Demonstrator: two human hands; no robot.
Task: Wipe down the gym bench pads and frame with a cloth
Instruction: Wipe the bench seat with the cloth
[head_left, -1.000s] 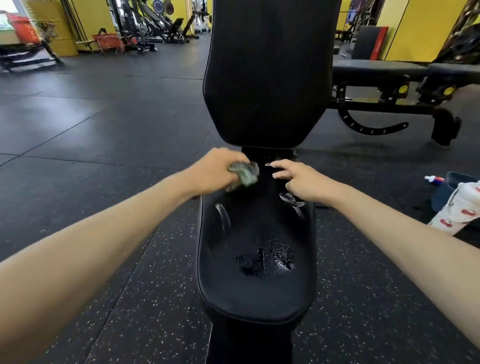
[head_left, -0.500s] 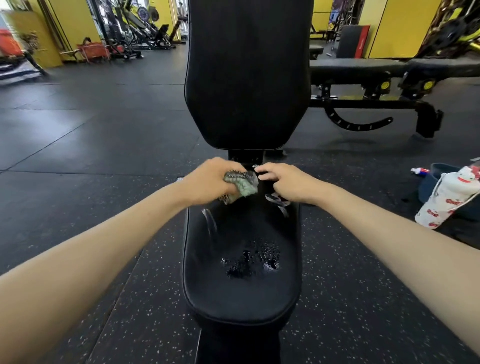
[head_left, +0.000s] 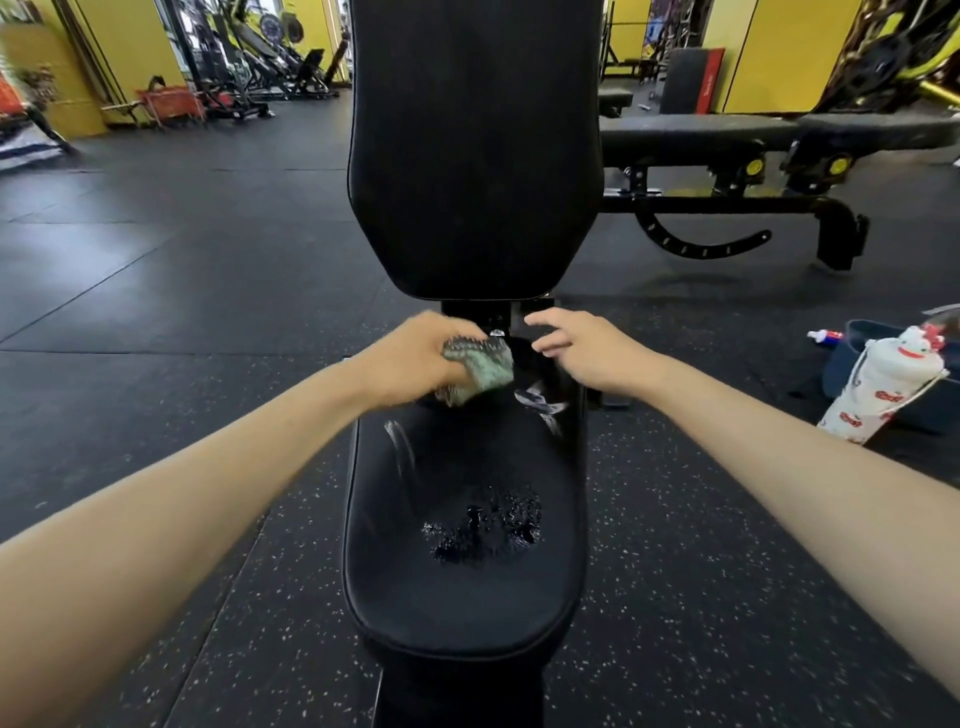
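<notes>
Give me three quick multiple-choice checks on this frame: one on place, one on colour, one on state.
1. Where is the cloth?
A. at the seat's rear end
B. on the floor
C. on the backrest

2. What colour is the cloth?
A. red
B. green
C. white

3. The seat's middle is:
A. wet
B. torn
C. covered

Answers:
1 A, the left hand holds it there.
2 B, it shows green.
3 A, droplets glisten there.
</notes>
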